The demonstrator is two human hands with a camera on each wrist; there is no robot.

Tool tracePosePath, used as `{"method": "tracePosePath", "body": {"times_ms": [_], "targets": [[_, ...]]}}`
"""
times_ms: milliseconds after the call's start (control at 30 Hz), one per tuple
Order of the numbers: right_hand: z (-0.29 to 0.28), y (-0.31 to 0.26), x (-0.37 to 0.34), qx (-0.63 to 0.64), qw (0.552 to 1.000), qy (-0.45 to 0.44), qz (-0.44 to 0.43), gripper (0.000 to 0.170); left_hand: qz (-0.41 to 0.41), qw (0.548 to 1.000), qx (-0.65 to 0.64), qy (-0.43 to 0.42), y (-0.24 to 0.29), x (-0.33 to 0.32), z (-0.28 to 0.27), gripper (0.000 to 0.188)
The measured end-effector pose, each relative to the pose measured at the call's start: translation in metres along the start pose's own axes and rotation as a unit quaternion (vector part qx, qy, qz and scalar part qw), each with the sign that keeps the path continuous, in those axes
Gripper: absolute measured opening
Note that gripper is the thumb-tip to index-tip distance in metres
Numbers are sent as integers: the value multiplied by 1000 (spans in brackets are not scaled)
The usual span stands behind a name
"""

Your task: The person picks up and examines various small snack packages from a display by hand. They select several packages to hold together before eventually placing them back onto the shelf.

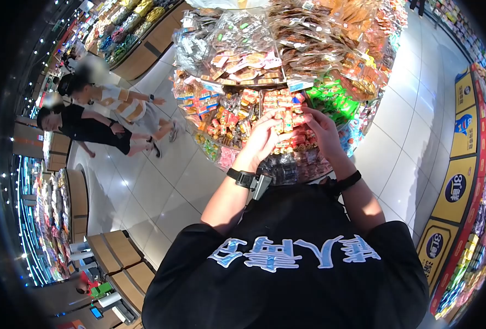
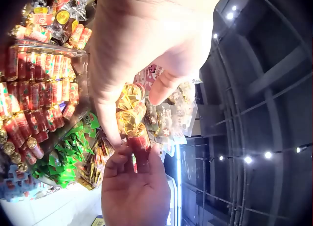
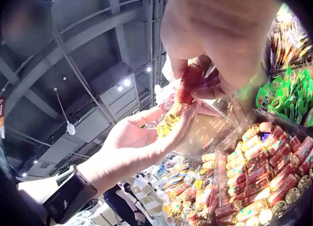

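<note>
My left hand [image 1: 262, 137] and right hand [image 1: 324, 131] meet over the candy bins of a display stand. Between them is a red wrapped candy roll [image 3: 188, 84] with gold foil [image 3: 168, 125] at its end. In the right wrist view, my right hand [image 3: 220, 45] pinches the red part between thumb and fingers, while the left hand [image 3: 142, 142] holds the gold part from below. The left wrist view shows bunched gold foil [image 2: 129, 118] between my left thumb and fingers. Similar red rolls [image 3: 264, 172] lie in rows in the bin below.
Green-packaged snacks [image 1: 336, 96] lie right of the rolls, with clear-bagged snacks [image 1: 330, 44] heaped behind. Dark-wrapped sweets [image 1: 292, 167] fill the near edge. Two people [image 1: 97, 118] stand left of the display. Stocked shelves [image 1: 467, 137] line the right aisle.
</note>
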State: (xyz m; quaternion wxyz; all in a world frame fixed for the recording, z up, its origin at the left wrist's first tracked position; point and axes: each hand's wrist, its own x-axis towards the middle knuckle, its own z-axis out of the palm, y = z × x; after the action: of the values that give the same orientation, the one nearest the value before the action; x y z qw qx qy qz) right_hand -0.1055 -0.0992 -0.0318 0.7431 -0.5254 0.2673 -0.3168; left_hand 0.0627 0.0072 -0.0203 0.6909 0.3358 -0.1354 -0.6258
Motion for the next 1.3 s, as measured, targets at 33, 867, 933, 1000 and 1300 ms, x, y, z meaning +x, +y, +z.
{"method": "tracePosePath", "body": {"times_ms": [33,867,933,1000,1300], "targets": [[0,-3,-1,11,1000,-4,5,33,0,1000,-5,-4,1,-1,2,37],[-10,15,-1,-121,992,-13,-45,31,24,999,-39,21,-12,-5,9,29],[-9,32,2,-116,991,-28,-61,36,25,999,9,38,-18,-6,1,25],[-2,43,0,-116,989,-45,-74,46,13,995,61,75,-22,-10,-1,17],[14,61,-2,-231,964,-131,-24,53,-25,981,103,164,-28,-24,-33,18]]}}
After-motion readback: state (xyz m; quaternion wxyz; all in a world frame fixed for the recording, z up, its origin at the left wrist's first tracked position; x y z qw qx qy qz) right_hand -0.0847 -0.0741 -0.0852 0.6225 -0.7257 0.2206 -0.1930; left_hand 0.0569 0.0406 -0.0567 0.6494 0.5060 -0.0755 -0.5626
